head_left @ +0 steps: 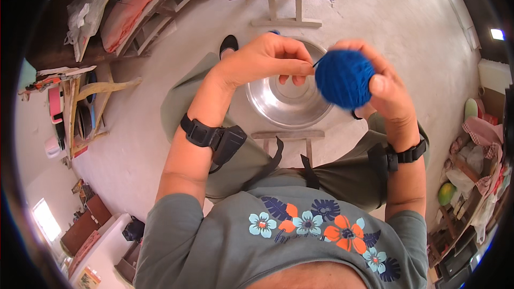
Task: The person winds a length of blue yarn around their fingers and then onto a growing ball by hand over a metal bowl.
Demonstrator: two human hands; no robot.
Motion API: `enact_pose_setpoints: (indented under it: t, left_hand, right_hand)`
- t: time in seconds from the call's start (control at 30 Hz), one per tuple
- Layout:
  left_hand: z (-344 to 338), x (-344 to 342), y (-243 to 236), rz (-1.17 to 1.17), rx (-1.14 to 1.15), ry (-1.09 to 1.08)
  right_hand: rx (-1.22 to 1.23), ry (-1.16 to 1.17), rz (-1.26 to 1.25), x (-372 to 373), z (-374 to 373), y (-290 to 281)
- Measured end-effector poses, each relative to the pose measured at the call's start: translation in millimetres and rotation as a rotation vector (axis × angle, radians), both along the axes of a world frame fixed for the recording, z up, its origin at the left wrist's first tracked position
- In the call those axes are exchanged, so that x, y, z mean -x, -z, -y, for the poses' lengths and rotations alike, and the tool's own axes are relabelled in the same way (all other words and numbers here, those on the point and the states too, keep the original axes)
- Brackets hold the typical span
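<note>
Floor (187,45): metal basin (256,106) upon it. Above basin's 3 o'clock side: blue yarn ball (344,79), cupped by right hand (395,88), fingers curled round it. Left hand (257,60), toward basin's 11 o'clock, pinches dark strand (318,63) at ball's 10 o'clock. Judged progress: ball already well rounded; strand not yet laid on.

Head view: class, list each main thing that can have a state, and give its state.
Blue yarn ball: wound up
Yarn strand: drawn out from the ball
Left hand: pinching the strand
Right hand: grasping the ball
Metal basin: upright, partly hidden
Black wrist straps: fastened
</note>
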State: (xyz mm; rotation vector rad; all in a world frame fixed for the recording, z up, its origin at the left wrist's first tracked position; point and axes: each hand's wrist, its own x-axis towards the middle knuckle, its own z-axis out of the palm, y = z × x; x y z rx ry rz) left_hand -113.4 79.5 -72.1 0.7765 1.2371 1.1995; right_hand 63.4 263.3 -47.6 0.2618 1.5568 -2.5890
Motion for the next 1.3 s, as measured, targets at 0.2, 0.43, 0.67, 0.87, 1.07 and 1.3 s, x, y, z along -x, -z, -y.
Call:
enact_pose_setpoints:
  t: [0.2,0.43,0.67,0.87,1.07,1.3]
  left_hand:
    - [-10.3,-6.1,13.6,0.04,0.037,0.08]
    - [-7.9,-5.1,-7.5,0.029,-0.007,0.114]
    - [-5.0,2.9,-2.5,-0.06,-0.154,-0.197]
    - [-11.9,-1.8,0.3,-0.02,-0.018,-0.204]
    - [-9.1,-5.8,-2.1,-0.02,0.018,0.105]
    - [-3.6,2.0,-3.7,-0.078,-0.165,-0.136]
  right_hand:
    - [-0.013,0.357,-0.052,16.2,-0.2,13.3]
    - [-0.704,0.392,0.008,20.2,9.3,20.7]
    - [-0.47,-0.139,0.186,10.8,-1.2,6.1]
    - [0.044,0.135,-0.062,7.9,-0.2,7.0]
    - [-0.27,0.388,0.013,19.0,9.2,19.4]
    - [-0.505,-0.055,0.233,13.7,3.4,-1.7]
